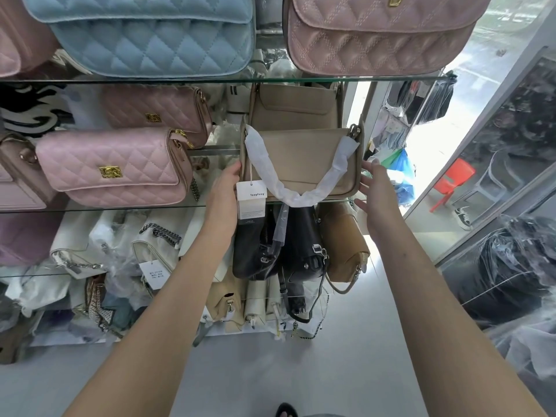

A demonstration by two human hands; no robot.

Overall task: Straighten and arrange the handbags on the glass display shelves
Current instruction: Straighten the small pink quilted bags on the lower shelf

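A beige handbag (304,158) stands upright at the right end of the middle glass shelf (120,207), its strap wrapped in white paper and a white tag hanging at its left. A second beige bag (294,106) stands behind it. My left hand (224,194) touches the front bag's left edge, partly behind the tag. At the bag's right edge my right hand (374,191) is held with fingers spread, just touching or barely apart. Pink quilted bags (114,167) sit to the left on the same shelf. On the top shelf rest a blue quilted bag (150,34) and a pink one (379,34).
Below, black bags (279,248) and a tan bag (346,245) stand on a lower shelf, with white bags in plastic wrap (120,251) to their left. A glass door (496,164) and plastic-wrapped bundles (511,266) are at the right. A red stool (454,182) stands outside.
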